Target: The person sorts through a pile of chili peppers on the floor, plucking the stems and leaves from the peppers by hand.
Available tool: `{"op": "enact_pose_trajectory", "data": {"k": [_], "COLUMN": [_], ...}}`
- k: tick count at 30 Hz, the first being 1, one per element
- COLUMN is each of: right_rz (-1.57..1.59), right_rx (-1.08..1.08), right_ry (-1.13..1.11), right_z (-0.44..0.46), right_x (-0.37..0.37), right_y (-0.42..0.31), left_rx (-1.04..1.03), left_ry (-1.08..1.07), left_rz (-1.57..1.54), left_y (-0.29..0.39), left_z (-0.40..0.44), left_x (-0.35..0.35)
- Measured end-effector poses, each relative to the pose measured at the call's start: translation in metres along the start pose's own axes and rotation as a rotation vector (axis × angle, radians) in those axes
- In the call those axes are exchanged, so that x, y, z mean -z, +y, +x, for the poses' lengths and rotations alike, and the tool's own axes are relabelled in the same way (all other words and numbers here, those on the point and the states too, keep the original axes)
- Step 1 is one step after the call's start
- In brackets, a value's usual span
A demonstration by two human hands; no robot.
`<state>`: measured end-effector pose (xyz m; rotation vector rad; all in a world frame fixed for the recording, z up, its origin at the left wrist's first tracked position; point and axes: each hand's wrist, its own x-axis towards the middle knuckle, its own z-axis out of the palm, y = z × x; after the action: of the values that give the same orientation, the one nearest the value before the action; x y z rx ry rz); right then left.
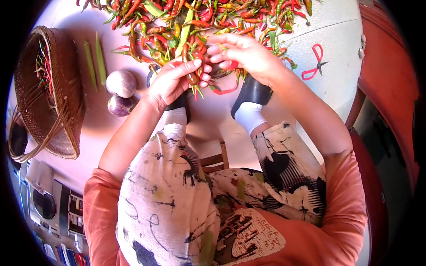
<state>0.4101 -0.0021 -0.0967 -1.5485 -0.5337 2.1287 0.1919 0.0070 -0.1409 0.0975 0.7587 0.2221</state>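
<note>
Pale pink to white, the floor (101, 142) is carrying the items and showing a thin crack at upper right. A red panel (390, 88) is standing along the right edge. Patterned trousers (166, 195) are partly hiding a wooden frame (224, 155). The orange shirt (321, 232) is bearing a pale print (262, 232); its letter-like marks are proving unreadable. A pepper heap (205, 17) is running off the top edge. A woven basket (66, 93) at left is holding more peppers, its interior lying in shadow. Shelving (62, 204) at lower left is appearing too blurred to itemise. The left hand (171, 82) is clamping several peppers (193, 79) between thumb and fingers, in front of the heap. The right hand (250, 57) is curling beside them; whether it is gripping anything cannot be told. Hands are partly covering the dark shoes (253, 91). Red-handled scissors (319, 66) are lying at right.
</note>
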Motion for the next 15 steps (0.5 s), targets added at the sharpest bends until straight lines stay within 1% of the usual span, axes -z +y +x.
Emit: {"op": "enact_pose_trajectory", "data": {"k": [3, 5, 6, 8, 9, 11, 12, 14, 15], "right_rz": [0.054, 0.058, 0.058, 0.1, 0.1, 0.111, 0.112, 0.259, 0.258], "right_rx": [0.019, 0.103, 0.103, 0.062, 0.061, 0.04, 0.04, -0.015, -0.015], "right_ry": [0.045, 0.053, 0.053, 0.063, 0.063, 0.011, 0.012, 0.021, 0.022], "right_z": [-0.001, 0.002, 0.001, 0.0, 0.001, 0.004, 0.003, 0.001, 0.001], "right_x": [0.003, 0.004, 0.003, -0.001, 0.001, 0.007, 0.007, 0.006, 0.005], "right_y": [0.0, 0.004, 0.003, 0.001, 0.002, 0.005, 0.004, 0.003, 0.004], "left_rx": [0.004, 0.013, 0.013, -0.006, -0.006, 0.001, 0.001, 0.021, 0.021], "left_ry": [-0.005, -0.014, -0.014, 0.005, 0.005, 0.094, 0.093, 0.126, 0.125], "left_rz": [-0.007, -0.01, -0.011, 0.089, 0.089, 0.265, 0.265, 0.254, 0.254], "left_y": [0.002, 0.002, 0.001, -0.002, -0.001, 0.001, 0.001, 0.0, 0.0], "left_z": [-0.002, -0.002, -0.002, -0.001, -0.002, -0.002, -0.002, 0.0, 0.001], "left_x": [-0.007, -0.009, -0.008, -0.005, -0.008, -0.014, -0.014, -0.015, -0.015]}}
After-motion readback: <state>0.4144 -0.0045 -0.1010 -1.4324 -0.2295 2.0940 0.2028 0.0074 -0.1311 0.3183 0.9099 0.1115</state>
